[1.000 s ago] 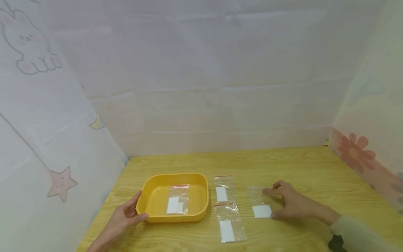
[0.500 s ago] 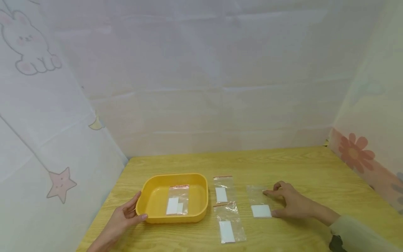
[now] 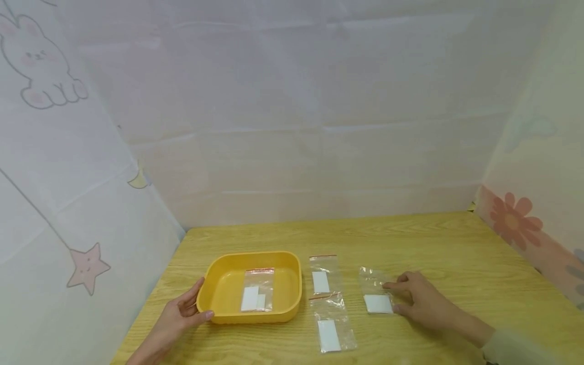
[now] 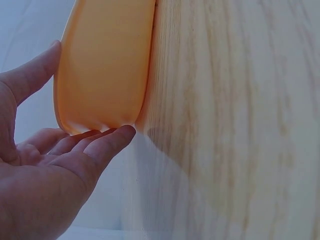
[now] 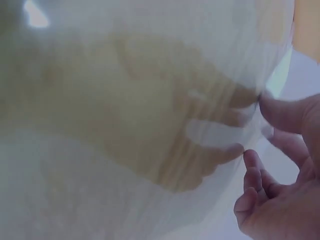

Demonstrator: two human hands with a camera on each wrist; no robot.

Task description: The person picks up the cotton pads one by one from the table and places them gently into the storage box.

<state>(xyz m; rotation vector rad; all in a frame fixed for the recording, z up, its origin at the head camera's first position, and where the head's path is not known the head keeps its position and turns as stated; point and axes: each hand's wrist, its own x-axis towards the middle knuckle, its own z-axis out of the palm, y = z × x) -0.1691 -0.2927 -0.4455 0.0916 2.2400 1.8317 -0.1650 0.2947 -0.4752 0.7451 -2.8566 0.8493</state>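
Observation:
My left hand (image 3: 175,319) holds the left end of a yellow plastic tray (image 3: 294,304), thumb at its front corner and fingers along the end wall. In the tray lies a clear zip bag (image 3: 267,281) with white pieces inside. At the right, my right hand (image 3: 424,299) holds the right edge of another clear zip bag (image 3: 371,279) between thumb and fingers; a white rectangle (image 3: 378,304) shows in its lower part. That bag looks crinkled. The right wrist view shows the right hand's (image 5: 280,190) fingertips at the tabletop, the bag hard to make out.
Between the tray and the right hand, two zip bags lie on the wooden table (image 3: 410,233): a farther one (image 3: 335,276) and a nearer one (image 3: 345,334), slightly overlapping, each with a white rectangle. Pale printed sheets (image 3: 292,126) stand behind and at both sides.
The right hand has shifted slightly down in the head view, and the bag at its fingers has bent and crinkled. The left hand and tray hold still.

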